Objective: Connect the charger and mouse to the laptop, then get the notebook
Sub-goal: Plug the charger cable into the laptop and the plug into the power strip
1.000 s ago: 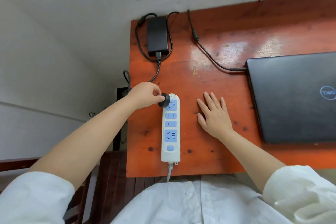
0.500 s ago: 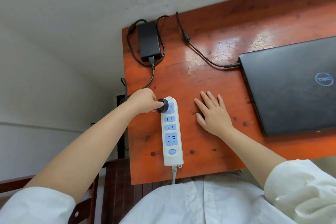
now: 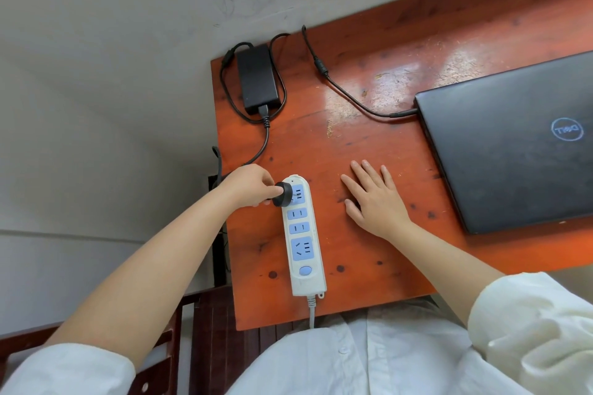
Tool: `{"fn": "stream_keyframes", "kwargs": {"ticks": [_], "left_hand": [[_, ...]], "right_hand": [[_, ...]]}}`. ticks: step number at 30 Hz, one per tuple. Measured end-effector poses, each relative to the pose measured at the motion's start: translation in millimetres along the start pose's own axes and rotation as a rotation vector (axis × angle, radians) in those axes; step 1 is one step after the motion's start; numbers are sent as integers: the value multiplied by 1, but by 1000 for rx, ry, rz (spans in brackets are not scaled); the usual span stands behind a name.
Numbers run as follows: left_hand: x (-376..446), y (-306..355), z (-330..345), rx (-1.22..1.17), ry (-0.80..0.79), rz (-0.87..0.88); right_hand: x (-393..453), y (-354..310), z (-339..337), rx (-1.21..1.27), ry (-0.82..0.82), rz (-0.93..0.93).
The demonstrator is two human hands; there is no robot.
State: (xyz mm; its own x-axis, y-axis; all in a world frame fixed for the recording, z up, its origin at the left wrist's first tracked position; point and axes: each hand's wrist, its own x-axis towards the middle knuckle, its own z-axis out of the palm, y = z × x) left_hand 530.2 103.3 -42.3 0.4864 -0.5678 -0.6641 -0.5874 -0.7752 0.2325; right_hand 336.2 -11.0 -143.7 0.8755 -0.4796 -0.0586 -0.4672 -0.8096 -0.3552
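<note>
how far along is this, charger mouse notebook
Done: the charger cable is plugged into the closed laptop. In hand: the left hand holds the black plug at the power strip's top socket; the right hand rests flat. Left: mouse and notebook, neither in view.

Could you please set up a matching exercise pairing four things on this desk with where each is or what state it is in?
Things:
1. laptop
2. black plug
3. right hand
4. charger brick

States:
A. pinched by the left hand at the power strip
B. at the desk's far left corner
C. lid closed
D. flat on the desk, empty

Pairs: 1-C, 2-A, 3-D, 4-B
</note>
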Motion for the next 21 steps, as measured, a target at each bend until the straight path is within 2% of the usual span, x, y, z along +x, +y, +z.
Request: {"fn": "stream_keyframes", "kwargs": {"ticks": [8,14,17,21], "left_hand": [[-2,-8,2,-123,60,-37],[-4,-2,8,-70,135,-92],[-4,5,12,25,165,-119],[-1,26,16,264,258,-129]], "right_hand": [[-1,3,4,8,-18,-2],[0,4,5,4,-24,0],[0,5,6,-7,-34,-1],[-1,4,5,4,-30,-2]]}}
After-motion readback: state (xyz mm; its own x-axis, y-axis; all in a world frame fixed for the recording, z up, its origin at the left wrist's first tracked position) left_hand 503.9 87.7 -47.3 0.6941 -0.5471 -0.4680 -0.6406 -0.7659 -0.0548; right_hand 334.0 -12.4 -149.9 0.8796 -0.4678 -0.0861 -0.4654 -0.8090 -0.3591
